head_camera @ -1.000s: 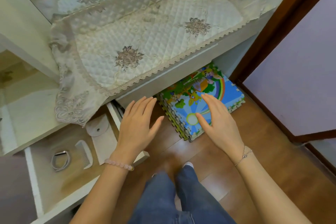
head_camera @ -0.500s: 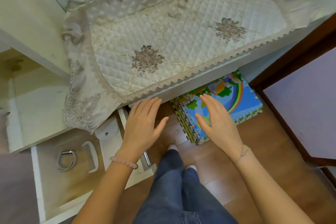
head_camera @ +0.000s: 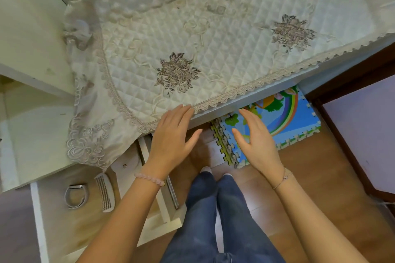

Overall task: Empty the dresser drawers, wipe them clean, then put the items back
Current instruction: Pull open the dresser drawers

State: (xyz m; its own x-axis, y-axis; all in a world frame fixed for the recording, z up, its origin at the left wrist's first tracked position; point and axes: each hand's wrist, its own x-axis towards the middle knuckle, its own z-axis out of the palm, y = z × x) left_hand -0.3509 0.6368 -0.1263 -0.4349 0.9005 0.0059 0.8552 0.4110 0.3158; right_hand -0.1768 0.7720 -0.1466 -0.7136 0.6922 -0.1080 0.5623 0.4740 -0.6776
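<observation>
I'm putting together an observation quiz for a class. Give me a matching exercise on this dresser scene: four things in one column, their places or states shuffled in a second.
Things
1. comb
2. foam mat
3. quilted cloth
4. left hand

Places or states
a. draped over the top of the dresser
b. on the wooden floor, partly under the dresser
c. open, at the cloth's front edge
d. lying in the open drawer

Pairs: 1-d, 2-b, 3-a, 4-c
</observation>
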